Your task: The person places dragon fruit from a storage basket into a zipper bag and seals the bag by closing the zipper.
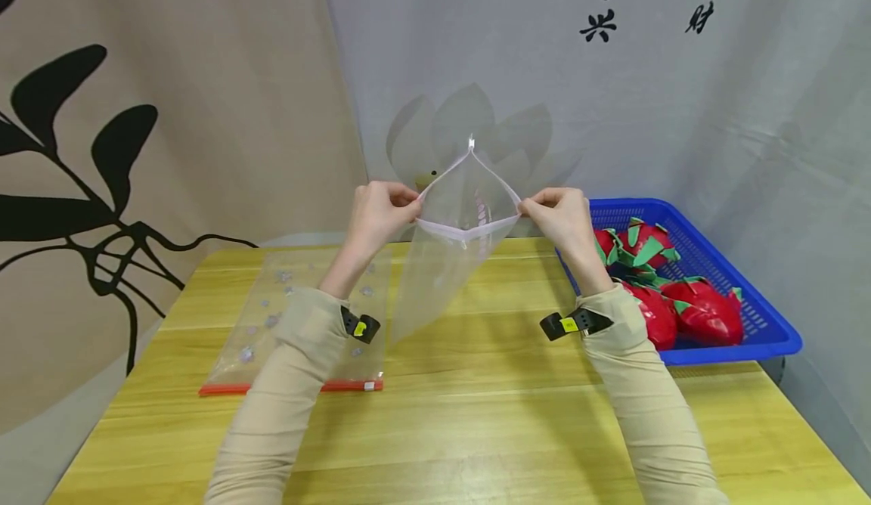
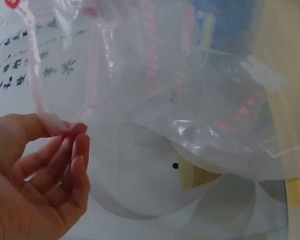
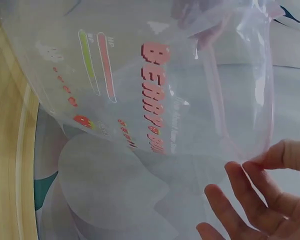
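A translucent zip bag (image 1: 442, 271) with a pale pink rim hangs above the table, its mouth spread into a diamond and its slider at the far corner. My left hand (image 1: 382, 210) pinches the left side of the rim between thumb and fingertips. On the opposite side, my right hand (image 1: 563, 216) pinches the rim the same way. In the right wrist view, pink "BERRY" lettering and small strawberry prints show on the zip bag (image 3: 152, 95). Nothing shows inside it.
A flat clear bag with a red zip strip (image 1: 350, 385) lies on the wooden table (image 1: 463, 429) at left, partly under the left forearm. To the right, a blue basket (image 1: 769, 331) holds several red bundles (image 1: 701, 312) with green leaves. A printed curtain (image 1: 449, 29) hangs behind.
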Motion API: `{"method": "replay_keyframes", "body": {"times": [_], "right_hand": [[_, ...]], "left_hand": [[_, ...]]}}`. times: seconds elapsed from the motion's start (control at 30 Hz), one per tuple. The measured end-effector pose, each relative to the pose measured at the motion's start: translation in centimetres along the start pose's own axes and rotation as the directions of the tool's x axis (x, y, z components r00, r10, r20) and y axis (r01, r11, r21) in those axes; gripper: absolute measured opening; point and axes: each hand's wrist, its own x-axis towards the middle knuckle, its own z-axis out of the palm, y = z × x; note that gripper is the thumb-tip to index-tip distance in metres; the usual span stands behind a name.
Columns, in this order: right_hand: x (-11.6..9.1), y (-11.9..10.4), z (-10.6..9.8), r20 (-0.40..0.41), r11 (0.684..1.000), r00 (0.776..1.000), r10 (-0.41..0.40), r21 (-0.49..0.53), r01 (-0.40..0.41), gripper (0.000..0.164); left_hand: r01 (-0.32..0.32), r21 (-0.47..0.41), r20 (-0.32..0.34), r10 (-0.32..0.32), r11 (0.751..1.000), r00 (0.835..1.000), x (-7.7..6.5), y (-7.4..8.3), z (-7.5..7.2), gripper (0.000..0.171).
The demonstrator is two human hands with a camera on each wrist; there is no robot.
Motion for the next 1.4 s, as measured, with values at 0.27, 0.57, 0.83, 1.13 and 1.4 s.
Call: {"method": "replay_keyframes", "body": {"times": [0.27, 0.57, 0.83, 1.13, 1.4], "right_hand": [[-0.1, 0.5, 0.5, 0.017, 0.995, 0.995, -0.093, 0.049, 0.092, 0.021], [-0.1, 0.7, 1.9, 0.077, 0.983, 0.986, -0.146, 0.126, 0.136, 0.024], [-0.1, 0.1, 3.2, 0.038, 0.987, 0.990, -0.133, 0.095, 0.129, 0.023], [-0.2, 0.4, 2.4, 0.011, 0.983, 0.994, -0.104, 0.155, 0.102, 0.022], [0.0, 1.1, 1.6, 0.076, 0.988, 0.995, -0.070, 0.145, 0.058, 0.026]], "left_hand": [[-0.150, -0.052, -0.081, 0.146, 0.987, 0.986, -0.5, -0.7, 0.9, 0.016], [-0.172, -0.206, -0.099, 0.154, 0.963, 0.983, -1.1, -0.7, 2.3, 0.015], [-0.114, -0.331, -0.025, 0.113, 0.937, 0.993, -1.4, -0.6, 2.9, 0.018], [-0.150, -0.412, -0.175, 0.083, 0.899, 0.981, -1.4, -1.3, 2.5, 0.016], [-0.151, -0.403, -0.232, 0.059, 0.903, 0.971, -1.3, -1.5, 1.8, 0.016]]}}
